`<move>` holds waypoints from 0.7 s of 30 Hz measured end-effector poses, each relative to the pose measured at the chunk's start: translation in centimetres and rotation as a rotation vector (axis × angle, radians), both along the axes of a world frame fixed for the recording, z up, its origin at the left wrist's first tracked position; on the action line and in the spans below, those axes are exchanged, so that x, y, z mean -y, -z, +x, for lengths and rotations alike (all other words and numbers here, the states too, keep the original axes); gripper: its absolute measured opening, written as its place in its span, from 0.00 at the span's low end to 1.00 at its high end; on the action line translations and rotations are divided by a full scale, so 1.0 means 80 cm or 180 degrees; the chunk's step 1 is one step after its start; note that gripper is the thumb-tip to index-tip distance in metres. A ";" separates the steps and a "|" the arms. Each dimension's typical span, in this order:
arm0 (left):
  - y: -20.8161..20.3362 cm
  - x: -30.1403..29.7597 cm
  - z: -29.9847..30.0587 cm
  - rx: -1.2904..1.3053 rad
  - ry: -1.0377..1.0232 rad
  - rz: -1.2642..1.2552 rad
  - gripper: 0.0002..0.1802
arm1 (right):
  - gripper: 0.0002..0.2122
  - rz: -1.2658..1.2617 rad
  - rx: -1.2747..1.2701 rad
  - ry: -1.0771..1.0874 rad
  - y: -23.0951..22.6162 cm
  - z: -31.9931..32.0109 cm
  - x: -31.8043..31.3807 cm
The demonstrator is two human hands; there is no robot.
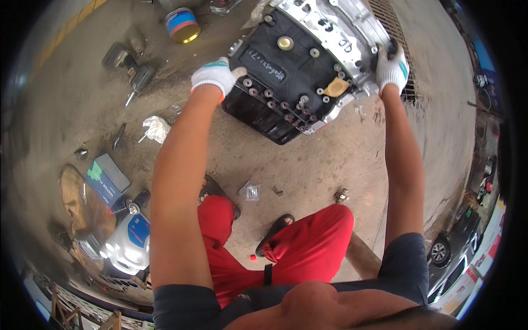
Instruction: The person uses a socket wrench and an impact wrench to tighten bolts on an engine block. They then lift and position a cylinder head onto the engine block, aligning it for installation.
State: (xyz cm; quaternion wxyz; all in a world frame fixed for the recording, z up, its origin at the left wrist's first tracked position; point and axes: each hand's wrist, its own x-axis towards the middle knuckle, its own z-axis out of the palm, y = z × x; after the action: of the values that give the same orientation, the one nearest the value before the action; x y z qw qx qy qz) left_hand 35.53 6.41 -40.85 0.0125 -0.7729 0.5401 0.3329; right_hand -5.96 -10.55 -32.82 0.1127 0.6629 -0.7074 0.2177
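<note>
A large black and silver engine block stands on the concrete floor in front of me, tilted in the view. Bolt holes and washer-like rings line its black face, along with a gold round plug and handwritten white marks. My left hand, in a white knit glove, grips its left edge with the thumb over the corner; the other fingers are partly hidden. On the opposite side, my gloved right hand is closed around the rim of the silver metal face. A tan patch sits near the block's lower right corner.
A cordless drill and a blue-and-gold tin lie left of the block. Nearer are crumpled white plastic, a blue box and a white jug. Beyond the right hand runs a floor grate. Small parts lie by my feet.
</note>
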 end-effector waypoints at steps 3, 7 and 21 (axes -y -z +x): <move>0.000 -0.003 0.003 0.0231 0.0214 -0.0085 0.45 | 0.35 0.0271 0.0103 -0.0243 -0.017 -0.024 0.015; 0.017 -0.008 -0.008 0.0595 0.0281 -0.0346 0.38 | 0.37 0.1327 0.1484 -0.0586 -0.009 -0.070 0.063; 0.066 -0.139 -0.065 0.0715 0.0447 -0.0524 0.34 | 0.30 0.0874 0.0403 -0.0561 -0.003 -0.086 0.072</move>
State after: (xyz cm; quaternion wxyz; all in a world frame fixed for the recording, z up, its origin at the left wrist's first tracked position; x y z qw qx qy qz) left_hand 30.35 17.56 -46.10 0.0327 -0.7640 0.6134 0.1973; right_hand -12.88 -16.31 -32.60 -0.0432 0.7165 -0.6753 0.1694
